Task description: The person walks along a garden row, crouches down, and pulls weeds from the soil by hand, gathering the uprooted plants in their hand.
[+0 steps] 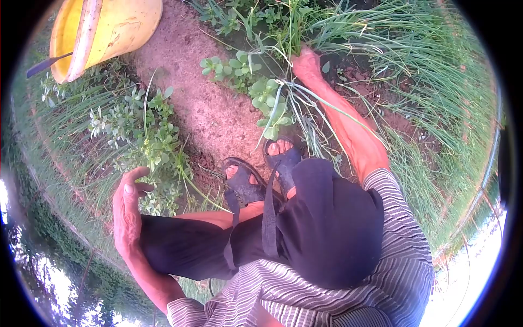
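My right hand (308, 64) reaches forward to the ground, its fingers closed round the base of a tuft of green stems (294, 34). Long thin onion-like leaves (348, 30) spread beside it. Fleshy round-leaved weeds (266, 98) grow just nearer to me, and pale, limp leaves (294, 95) lie below the wrist. My left hand (129, 210) hangs by my left knee with bent fingers somewhat apart and nothing in it. Leafy weeds (160, 144) stand close to its fingertips.
A yellow bucket (122, 27) lies tilted at the upper left, a dark handle (49, 64) poking from its mouth. A bare reddish soil path (201, 92) runs between the planted beds. My sandalled feet (245, 182) are on the path's near end.
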The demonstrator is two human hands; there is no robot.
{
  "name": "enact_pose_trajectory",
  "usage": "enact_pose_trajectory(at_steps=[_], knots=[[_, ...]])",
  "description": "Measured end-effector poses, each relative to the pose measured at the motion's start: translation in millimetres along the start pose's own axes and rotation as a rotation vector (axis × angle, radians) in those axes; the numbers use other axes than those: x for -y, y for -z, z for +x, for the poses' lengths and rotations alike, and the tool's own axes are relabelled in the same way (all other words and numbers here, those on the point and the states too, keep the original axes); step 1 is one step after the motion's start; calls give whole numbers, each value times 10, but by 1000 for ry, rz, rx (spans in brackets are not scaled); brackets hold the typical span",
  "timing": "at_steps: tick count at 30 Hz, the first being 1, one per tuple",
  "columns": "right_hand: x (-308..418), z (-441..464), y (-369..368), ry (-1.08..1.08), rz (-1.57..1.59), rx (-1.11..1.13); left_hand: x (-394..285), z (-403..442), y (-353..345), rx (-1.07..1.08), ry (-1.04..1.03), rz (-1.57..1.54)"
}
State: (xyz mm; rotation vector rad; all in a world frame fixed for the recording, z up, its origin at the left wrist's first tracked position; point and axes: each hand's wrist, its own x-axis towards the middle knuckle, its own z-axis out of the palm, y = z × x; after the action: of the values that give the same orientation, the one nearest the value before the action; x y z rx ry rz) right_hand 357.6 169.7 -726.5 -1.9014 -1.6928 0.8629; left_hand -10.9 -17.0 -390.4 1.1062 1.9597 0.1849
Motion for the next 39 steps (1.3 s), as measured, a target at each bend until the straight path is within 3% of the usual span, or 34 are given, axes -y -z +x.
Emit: enact_pose_trajectory(at_steps=[8,13,16,17,18,20,22,23,26,28,32,36,37,39], knots=[[96,349,-150,301,-203,21,-15,-35,50,41,37,35],[-41,468,-304,263,-60,-90,-7,-40,12,-15,-1,10],[74,292,-214,-17,244,-168,-21,-12,31,-5,2,20],[69,262,-115,-145,483,-121,-16,-27,34,-3,10,19],[32,249,36,43,149,-195,-2,-49,40,-2,20,18],[-189,187,83,386,121,-238,12,-33,48,-1,17,13],[125,-34,442,-243,176,189,50,-9,88,26,26,23],[-178,-36,300,-360,466,206,71,-9,94,37,36,27],[-39,-99,458,-557,1050,215,-24,-10,36,0,-40,-11],[11,-86,432,-638,904,325,-18,-21,52,11,-34,4],[133,-67,311,-500,998,627,4,-31,59,3,-15,-29],[309,12,134,-128,522,724,-3,-62,53,-8,-5,-44],[368,99,157,-108,240,860,-2,-66,67,8,-2,-40],[539,131,110,206,65,856,-6,-66,82,23,-7,-44]])
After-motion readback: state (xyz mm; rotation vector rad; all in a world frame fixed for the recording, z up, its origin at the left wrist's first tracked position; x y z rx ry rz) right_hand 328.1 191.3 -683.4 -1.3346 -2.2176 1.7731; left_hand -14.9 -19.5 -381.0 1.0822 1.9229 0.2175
